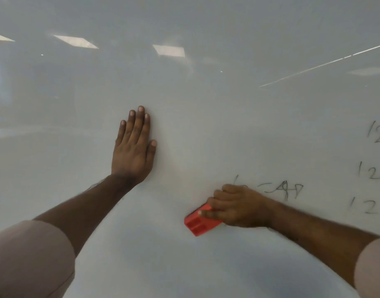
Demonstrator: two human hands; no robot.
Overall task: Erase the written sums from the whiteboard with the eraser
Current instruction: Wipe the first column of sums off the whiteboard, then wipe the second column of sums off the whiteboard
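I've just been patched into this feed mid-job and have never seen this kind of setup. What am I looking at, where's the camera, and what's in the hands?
There is no machine here: a person is working with bare hands. The one picture comes from a camera on their head, facing a whiteboard. The left hand lies flat and open against the board, holding nothing. The right hand grips a red eraser pressed to the board. Beside that hand is a half-smudged sum, and several "12"s remain near the right edge. The bright patches are reflected ceiling lights.

The right hand (238,206) presses a red eraser (198,223) to the whiteboard (206,125); the left hand (133,149) lies flat.
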